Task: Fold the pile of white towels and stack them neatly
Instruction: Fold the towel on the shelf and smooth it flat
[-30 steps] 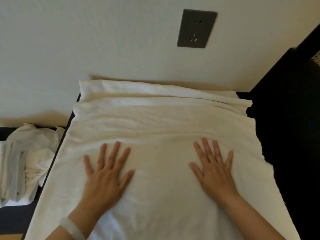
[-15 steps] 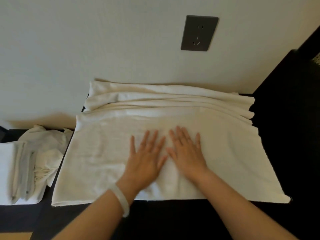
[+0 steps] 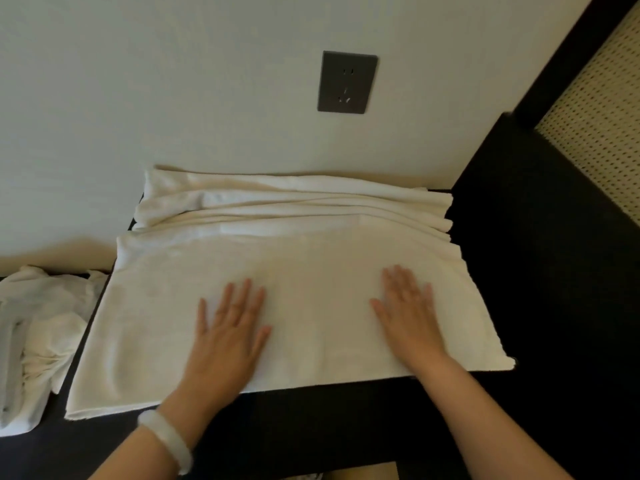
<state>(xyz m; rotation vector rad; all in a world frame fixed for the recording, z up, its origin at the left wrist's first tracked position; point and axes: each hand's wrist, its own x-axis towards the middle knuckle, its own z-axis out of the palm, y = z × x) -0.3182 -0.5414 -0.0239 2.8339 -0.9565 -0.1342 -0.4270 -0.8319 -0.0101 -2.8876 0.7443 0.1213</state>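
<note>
While earlier touching, left hand and right hand now press the towel flat-fingered, apart.

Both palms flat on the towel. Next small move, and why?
Probably slide the left hand and right hand outward to the side edges of the towel. Both lie flat and apart on its near half, and a ripple shows by the left edge. The far part is bunched in folds against the wall, so that likely comes after.
</note>
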